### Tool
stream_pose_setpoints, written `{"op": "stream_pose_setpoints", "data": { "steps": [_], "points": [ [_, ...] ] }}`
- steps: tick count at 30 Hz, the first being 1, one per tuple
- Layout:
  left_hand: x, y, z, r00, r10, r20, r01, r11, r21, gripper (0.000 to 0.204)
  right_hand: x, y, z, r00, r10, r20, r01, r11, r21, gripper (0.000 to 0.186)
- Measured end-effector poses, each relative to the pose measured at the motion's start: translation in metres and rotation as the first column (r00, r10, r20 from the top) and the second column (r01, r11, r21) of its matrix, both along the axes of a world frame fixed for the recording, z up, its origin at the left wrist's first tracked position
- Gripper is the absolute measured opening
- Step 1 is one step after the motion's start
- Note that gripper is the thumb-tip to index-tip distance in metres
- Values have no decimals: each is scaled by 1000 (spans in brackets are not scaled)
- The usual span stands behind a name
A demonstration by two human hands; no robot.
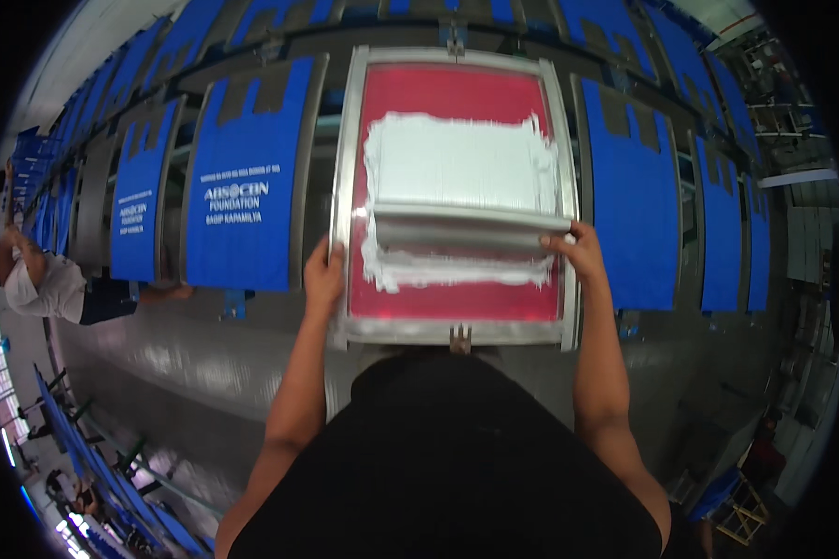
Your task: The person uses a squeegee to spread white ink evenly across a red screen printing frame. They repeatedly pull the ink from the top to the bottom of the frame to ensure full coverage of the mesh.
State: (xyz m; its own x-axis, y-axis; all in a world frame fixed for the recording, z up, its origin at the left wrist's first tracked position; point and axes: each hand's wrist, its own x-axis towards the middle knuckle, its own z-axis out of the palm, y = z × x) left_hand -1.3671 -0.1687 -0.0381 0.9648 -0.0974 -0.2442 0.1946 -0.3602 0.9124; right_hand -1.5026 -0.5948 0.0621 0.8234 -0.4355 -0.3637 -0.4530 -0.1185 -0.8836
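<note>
Looking down from the head view: a metal-framed printing screen (456, 191) with red mesh lies flat on a long printing surface (186, 354), directly ahead of the person. White ink (452, 163) covers the upper middle of the mesh in a broad rectangle, with a second band of it nearer the person. A wide grey squeegee (471, 226) lies across the screen between the two ink areas, spanning almost the full width of the frame. The left hand (323, 277) rests on the left rail of the frame, its fingers (319, 256) curled together over the rail's edge. The right hand (578, 253) grips the right end of the squeegee, fingers (557, 244) clamped on the blade holder beside the right rail. Blue bags (242, 186) lie in a row on the surface to either side of the screen; the one just left carries white lettering. At the far left edge, another person (33, 279) in a light shirt bends over the same surface.
</note>
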Motion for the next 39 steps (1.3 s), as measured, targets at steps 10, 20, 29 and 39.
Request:
{"op": "stream_pose_setpoints", "data": {
  "steps": [10, 20, 29, 39],
  "points": [
    [38, -8, -25, 996, 51, -71, -54, 997, -50, 53, 18, 3, -68, 997, 9, 75, -13, 998, 57, 40],
    [27, -5, -40, 999, 21, -45, -21, 1000, 3, 52, 12, -1, -75, 997, 3, 73, -7, 998, 55, 39],
    [14, 6, -37, 997, 11, 78, -20, 994, 111, 54, -2, 6, -69, 996, 30, 78, -35, 998, 60, 40],
    [27, 2, -52, 998, -31, 63, 19, 985, 174, 57, 10, 3, -71, 997, 80, -4, -80, 997, -21, 40]
  ]
}}
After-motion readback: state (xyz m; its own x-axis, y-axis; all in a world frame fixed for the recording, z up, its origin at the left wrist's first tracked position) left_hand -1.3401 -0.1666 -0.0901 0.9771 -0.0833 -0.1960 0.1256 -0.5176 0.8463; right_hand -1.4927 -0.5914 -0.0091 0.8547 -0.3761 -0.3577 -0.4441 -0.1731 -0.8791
